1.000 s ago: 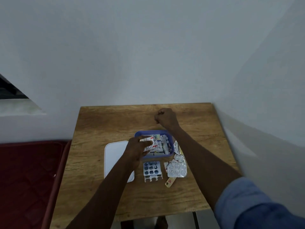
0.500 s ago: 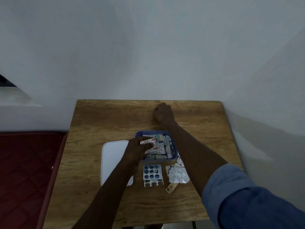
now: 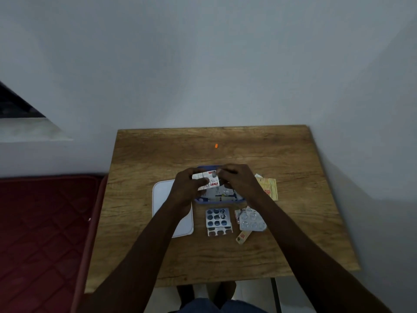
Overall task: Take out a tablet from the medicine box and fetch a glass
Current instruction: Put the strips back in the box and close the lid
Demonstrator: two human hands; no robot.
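My right hand (image 3: 237, 179), back from the surface's (image 3: 158, 256) twelve o'clock edge where an orange tablet (image 3: 216, 145) now lies, joins my left hand (image 3: 191, 184) pinching a blister strip (image 3: 206, 178) over the medicine box (image 3: 220, 199); the glass remains unfetched.

right hand (image 3: 240, 180) back at strip (image 3: 206, 179), orange tablet (image 3: 216, 145) left
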